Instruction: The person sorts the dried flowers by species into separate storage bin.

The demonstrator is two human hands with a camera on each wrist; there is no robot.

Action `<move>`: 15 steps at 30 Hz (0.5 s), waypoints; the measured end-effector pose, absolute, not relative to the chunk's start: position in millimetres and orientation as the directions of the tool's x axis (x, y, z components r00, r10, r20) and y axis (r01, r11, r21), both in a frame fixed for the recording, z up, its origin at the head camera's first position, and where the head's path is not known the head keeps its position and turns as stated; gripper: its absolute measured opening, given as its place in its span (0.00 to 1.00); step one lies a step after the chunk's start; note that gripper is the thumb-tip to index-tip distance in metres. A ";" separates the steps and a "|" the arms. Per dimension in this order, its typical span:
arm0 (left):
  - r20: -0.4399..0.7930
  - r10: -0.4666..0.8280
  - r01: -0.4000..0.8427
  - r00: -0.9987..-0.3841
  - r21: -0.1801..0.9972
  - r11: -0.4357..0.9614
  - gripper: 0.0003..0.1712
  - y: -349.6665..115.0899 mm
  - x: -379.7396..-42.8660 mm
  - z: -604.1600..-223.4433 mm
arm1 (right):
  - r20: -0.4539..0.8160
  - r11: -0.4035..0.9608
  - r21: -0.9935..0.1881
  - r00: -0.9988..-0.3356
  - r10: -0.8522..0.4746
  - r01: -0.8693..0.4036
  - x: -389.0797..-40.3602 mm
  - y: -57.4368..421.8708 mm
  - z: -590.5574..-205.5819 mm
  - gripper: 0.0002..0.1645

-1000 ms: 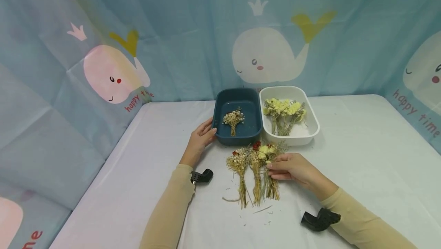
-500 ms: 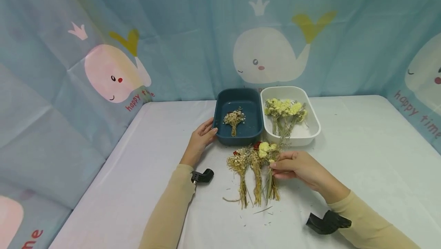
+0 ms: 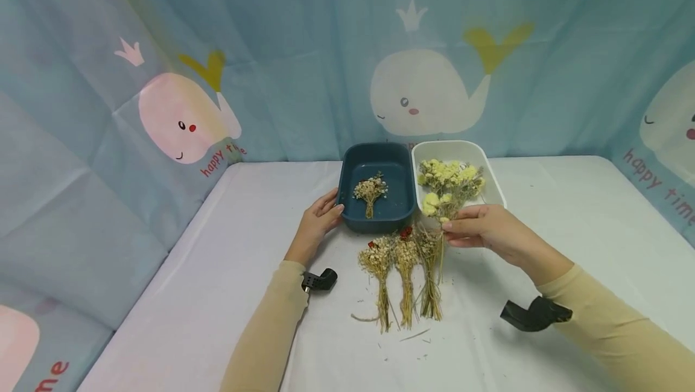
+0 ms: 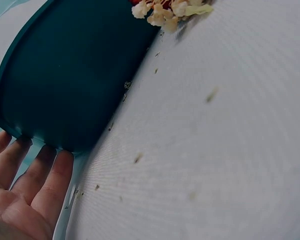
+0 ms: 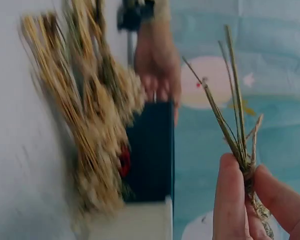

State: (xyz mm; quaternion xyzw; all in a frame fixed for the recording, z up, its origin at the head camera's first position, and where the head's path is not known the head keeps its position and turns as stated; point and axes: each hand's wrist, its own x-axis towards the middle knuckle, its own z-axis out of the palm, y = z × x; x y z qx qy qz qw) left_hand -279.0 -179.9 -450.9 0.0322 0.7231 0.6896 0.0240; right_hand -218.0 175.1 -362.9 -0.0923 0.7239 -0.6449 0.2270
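My right hand (image 3: 478, 229) pinches a bunch of dried yellow flowers (image 3: 432, 204) by its stems, with the heads overlapping the front of the white tray (image 3: 496, 190). In the right wrist view its tied stems (image 5: 232, 120) stick out above the thumb and fingers. My left hand (image 3: 317, 223) lies against the left side of the dark blue tray (image 3: 374, 226). The left wrist view shows fairly straight fingers (image 4: 52, 187) with their tips on that tray's outer wall. Three bunches of dried whitish flowers, left (image 3: 377, 256), middle (image 3: 406, 253) and right (image 3: 431, 295), lie before the trays.
A small whitish bunch (image 3: 370, 190) lies in the blue tray. Yellow flowers (image 3: 447, 172) fill part of the white tray, which stands beside the blue one. Bits of stem (image 3: 415, 335) and a short piece of twine (image 3: 364, 319) litter the white tablecloth. A printed curtain (image 3: 304, 78) hangs behind.
My right hand has lifted the yellow bunch off the bunches on the table and moved it up and right to the white tray. The left hand stays at the blue tray.
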 end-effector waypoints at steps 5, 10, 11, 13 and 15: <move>0.010 0.076 0.014 -0.997 0.999 0.049 0.33 -181.9 -279.2 -449.8 | -0.239 0.076 -0.971 -0.871 -0.430 0.229 -246.1 182.7 -345.8 0.09; 0.007 0.089 0.011 -0.996 0.999 0.038 0.33 -180.7 -277.8 -448.5 | -0.226 0.034 -0.972 -0.889 -0.397 0.232 -273.6 187.5 -329.3 0.11; 0.009 0.088 0.012 -0.996 0.999 0.036 0.33 -180.5 -277.6 -448.3 | -0.222 0.024 -0.973 -0.892 -0.393 0.231 -279.3 187.9 -326.9 0.10; 0.012 0.088 0.015 -0.996 0.999 0.033 0.33 -180.3 -277.2 -448.2 | -0.225 0.005 -0.970 -0.897 -0.380 0.241 -289.7 188.1 -324.2 0.10; 0.011 0.089 0.013 -0.996 0.999 0.029 0.33 -179.9 -276.8 -448.3 | -0.238 -0.007 -0.966 -0.899 -0.367 0.258 -298.4 188.4 -324.9 0.10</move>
